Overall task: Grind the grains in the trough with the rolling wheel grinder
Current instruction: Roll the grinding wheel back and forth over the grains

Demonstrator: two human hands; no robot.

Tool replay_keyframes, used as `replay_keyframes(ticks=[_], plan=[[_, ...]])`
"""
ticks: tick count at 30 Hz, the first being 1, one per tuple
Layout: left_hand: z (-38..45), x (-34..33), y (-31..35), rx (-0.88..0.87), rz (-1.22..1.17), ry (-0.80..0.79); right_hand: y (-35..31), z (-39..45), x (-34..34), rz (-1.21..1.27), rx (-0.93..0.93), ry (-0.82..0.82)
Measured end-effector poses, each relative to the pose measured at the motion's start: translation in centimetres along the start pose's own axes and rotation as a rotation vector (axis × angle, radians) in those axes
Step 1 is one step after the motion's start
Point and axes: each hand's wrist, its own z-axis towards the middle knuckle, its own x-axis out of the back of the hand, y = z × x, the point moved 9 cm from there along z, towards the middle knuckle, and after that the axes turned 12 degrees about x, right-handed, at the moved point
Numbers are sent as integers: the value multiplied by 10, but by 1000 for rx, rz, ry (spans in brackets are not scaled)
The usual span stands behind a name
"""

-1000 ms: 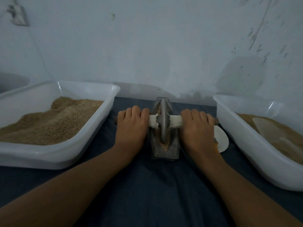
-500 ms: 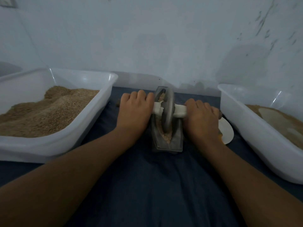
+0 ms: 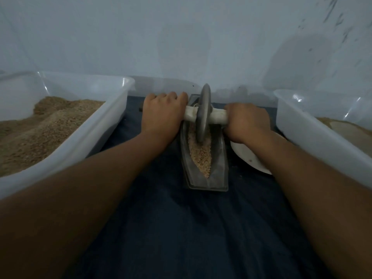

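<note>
Grey metal wheel is standing upright in the far half of the trough, its lower rim sitting down among the grains. Left hand is gripping the axle handle on the wheel's left side, fingers curled over the top, knuckles facing the wall. Right hand is gripping the same handle on the right side, fist wrapped fully round it; a pale wrapped stretch of handle is showing between each hand and the wheel. The trough is lying lengthwise on dark blue cloth, between the two forearms. Tan crushed grains are filling its near half, tapering to a point. Left tub, translucent plastic, is holding a heap of brown grain. Right tub is holding a paler mass. A white plate is lying partly under the right wrist, between trough and right tub.
</note>
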Motion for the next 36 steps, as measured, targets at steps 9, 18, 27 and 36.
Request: replay_keyframes(ticks=[9, 18, 27, 36], plan=[[21, -4, 7, -36, 41, 22, 14, 20, -11, 120, -72, -146], [0, 7, 4, -30, 2, 65, 2, -5, 0, 18, 2, 80], [-39, 40, -1, 29, -6, 158, -15, -54, 17, -9, 39, 313], [-60, 50, -14, 77, -119, 56, -25, -85, 46, 111, 83, 539]])
